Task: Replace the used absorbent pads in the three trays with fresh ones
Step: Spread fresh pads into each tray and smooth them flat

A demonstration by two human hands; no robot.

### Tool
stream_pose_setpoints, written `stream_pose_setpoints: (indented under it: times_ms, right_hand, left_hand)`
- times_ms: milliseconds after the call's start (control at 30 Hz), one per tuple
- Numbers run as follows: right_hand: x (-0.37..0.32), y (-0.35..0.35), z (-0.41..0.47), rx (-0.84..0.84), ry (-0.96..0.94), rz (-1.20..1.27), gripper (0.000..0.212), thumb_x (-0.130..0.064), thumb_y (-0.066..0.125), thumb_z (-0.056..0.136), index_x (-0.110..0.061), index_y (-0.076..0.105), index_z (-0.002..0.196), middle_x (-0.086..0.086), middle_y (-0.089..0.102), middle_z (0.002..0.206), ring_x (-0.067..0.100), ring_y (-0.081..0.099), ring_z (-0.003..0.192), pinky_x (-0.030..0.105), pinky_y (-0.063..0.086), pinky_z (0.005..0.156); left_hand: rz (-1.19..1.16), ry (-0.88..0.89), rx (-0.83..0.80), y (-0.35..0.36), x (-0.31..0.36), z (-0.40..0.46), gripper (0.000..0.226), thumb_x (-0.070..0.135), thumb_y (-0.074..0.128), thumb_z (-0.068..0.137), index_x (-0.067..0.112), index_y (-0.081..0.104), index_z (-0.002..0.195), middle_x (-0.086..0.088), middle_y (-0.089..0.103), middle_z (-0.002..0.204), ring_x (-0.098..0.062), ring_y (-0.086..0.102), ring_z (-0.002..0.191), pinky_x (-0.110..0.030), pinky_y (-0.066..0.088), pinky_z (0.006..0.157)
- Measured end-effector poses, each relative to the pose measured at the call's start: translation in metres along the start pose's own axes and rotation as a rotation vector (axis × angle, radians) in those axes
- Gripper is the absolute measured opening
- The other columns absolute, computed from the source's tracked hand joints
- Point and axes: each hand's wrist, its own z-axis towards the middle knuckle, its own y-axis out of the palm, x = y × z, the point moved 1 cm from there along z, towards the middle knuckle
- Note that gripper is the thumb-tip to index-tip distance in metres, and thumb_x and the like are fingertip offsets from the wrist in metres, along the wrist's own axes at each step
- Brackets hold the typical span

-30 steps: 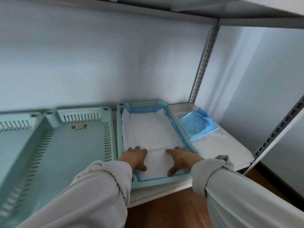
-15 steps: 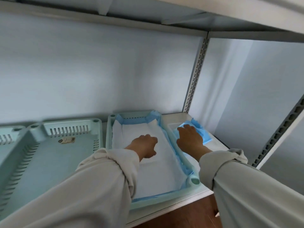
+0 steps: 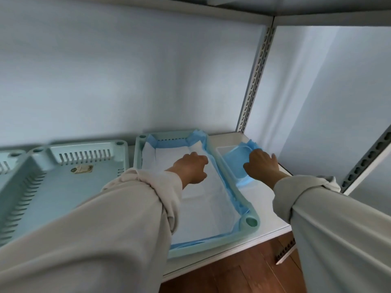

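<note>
Three pale green trays stand side by side on a white shelf. The right tray (image 3: 250,222) is lined with a white pad (image 3: 207,199) whose blue backing folds up along the walls. My left hand (image 3: 190,168) rests knuckles up on that pad near the far end, fingers curled, holding nothing. To the right of the tray lies a pack of folded blue pads (image 3: 237,162) in clear wrap. My right hand (image 3: 262,166) lies on the pack's right side, fingers spread over it. The middle tray (image 3: 69,187) is bare. Only a corner of the left tray (image 3: 10,159) shows.
The white shelf (image 3: 264,210) ends at a front edge above a wooden floor (image 3: 243,271). A slotted metal upright (image 3: 254,81) stands at the back right corner, another (image 3: 368,159) at the front right. A shelf board runs close overhead. Walls close the back and right.
Both hands left the near end of the lined pad. The left moved to the pad's far end; the right crossed over the tray wall onto the blue pad pack.
</note>
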Motion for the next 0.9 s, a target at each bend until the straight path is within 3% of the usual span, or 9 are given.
stream_pose_setpoints:
  times_ms: [100, 200, 267, 333, 400, 567, 700, 800, 900]
  right_hand:
    - [-0.007, -0.004, 0.000, 0.265, 0.004, 0.374, 0.031, -0.010, 0.047, 0.091, -0.003, 0.061, 0.118, 0.012, 0.055, 0.129, 0.031, 0.053, 0.118, 0.035, 0.034, 0.102]
    - [-0.005, -0.005, 0.002, 0.406, 0.179, 0.678, 0.031, -0.012, 0.055, 0.088, -0.007, 0.066, 0.117, 0.011, 0.061, 0.125, 0.030, 0.057, 0.113, 0.029, 0.042, 0.092]
    - [-0.005, -0.001, 0.003, 0.338, 0.263, 0.725, 0.043, -0.019, 0.065, 0.085, -0.008, 0.058, 0.126, 0.013, 0.053, 0.131, 0.031, 0.057, 0.111, 0.032, 0.044, 0.092]
    - [-0.003, 0.007, 0.006, 0.188, 0.309, 0.674, 0.073, -0.030, 0.075, 0.079, -0.008, 0.040, 0.138, 0.016, 0.040, 0.136, 0.034, 0.054, 0.114, 0.038, 0.043, 0.095]
    - [-0.001, 0.015, 0.010, 0.060, 0.321, 0.654, 0.084, -0.038, 0.078, 0.074, -0.009, 0.032, 0.138, 0.016, 0.044, 0.132, 0.036, 0.055, 0.114, 0.041, 0.044, 0.095]
    - [0.001, 0.034, 0.020, -0.006, 0.346, 0.608, 0.031, -0.026, 0.057, 0.089, -0.004, 0.056, 0.111, 0.014, 0.066, 0.107, 0.033, 0.060, 0.102, 0.033, 0.045, 0.081]
    - [-0.010, 0.021, 0.015, 0.258, 0.306, 0.721, 0.022, -0.018, 0.038, 0.096, -0.009, 0.058, 0.099, 0.001, 0.061, 0.058, 0.034, 0.070, 0.078, 0.039, 0.054, 0.078]
    - [-0.028, -0.003, 0.006, 0.473, 0.130, 0.786, 0.026, -0.024, 0.037, 0.091, -0.013, 0.057, 0.103, 0.009, 0.066, 0.072, 0.037, 0.067, 0.076, 0.046, 0.054, 0.072]
    - [-0.050, -0.030, -0.001, 0.534, 0.004, 0.800, 0.033, -0.030, 0.033, 0.088, -0.012, 0.057, 0.103, 0.017, 0.069, 0.090, 0.040, 0.065, 0.084, 0.048, 0.052, 0.073]
  left_hand:
    - [-0.017, -0.001, 0.003, -0.001, 0.000, -0.003, 0.051, 0.031, 0.052, 0.095, 0.022, 0.037, 0.143, -0.010, 0.039, 0.143, -0.029, 0.045, 0.127, -0.039, 0.041, 0.104]
    - [-0.026, 0.005, 0.001, -0.001, -0.002, -0.007, 0.051, 0.031, 0.052, 0.094, 0.021, 0.038, 0.142, -0.010, 0.040, 0.142, -0.028, 0.046, 0.126, -0.039, 0.042, 0.104]
    - [-0.029, 0.007, -0.004, 0.000, -0.005, -0.008, 0.052, 0.032, 0.053, 0.094, 0.022, 0.037, 0.143, -0.010, 0.038, 0.144, -0.028, 0.045, 0.127, -0.039, 0.041, 0.106]
    - [-0.038, 0.009, -0.013, -0.001, -0.008, -0.007, 0.053, 0.031, 0.053, 0.094, 0.022, 0.036, 0.144, -0.010, 0.036, 0.146, -0.029, 0.043, 0.129, -0.039, 0.040, 0.107]
    - [-0.043, 0.009, -0.023, -0.001, -0.009, -0.005, 0.053, 0.032, 0.053, 0.094, 0.022, 0.035, 0.144, -0.009, 0.035, 0.147, -0.029, 0.042, 0.130, -0.040, 0.039, 0.108]
    - [-0.051, 0.006, -0.043, 0.000, -0.009, 0.002, 0.053, 0.032, 0.052, 0.095, 0.023, 0.034, 0.144, -0.009, 0.033, 0.148, -0.028, 0.040, 0.132, -0.040, 0.039, 0.108]
    - [-0.058, 0.008, -0.029, -0.005, -0.012, 0.001, 0.054, 0.032, 0.051, 0.095, 0.023, 0.033, 0.145, -0.009, 0.030, 0.150, -0.028, 0.038, 0.134, -0.039, 0.037, 0.109]
    - [-0.067, -0.003, -0.018, -0.014, -0.018, -0.007, 0.055, 0.033, 0.050, 0.095, 0.023, 0.031, 0.146, -0.009, 0.027, 0.153, -0.028, 0.036, 0.136, -0.039, 0.034, 0.111]
    - [-0.059, -0.017, 0.004, -0.027, -0.024, -0.025, 0.058, 0.033, 0.050, 0.095, 0.022, 0.028, 0.148, -0.010, 0.027, 0.152, -0.029, 0.034, 0.137, -0.039, 0.033, 0.110]
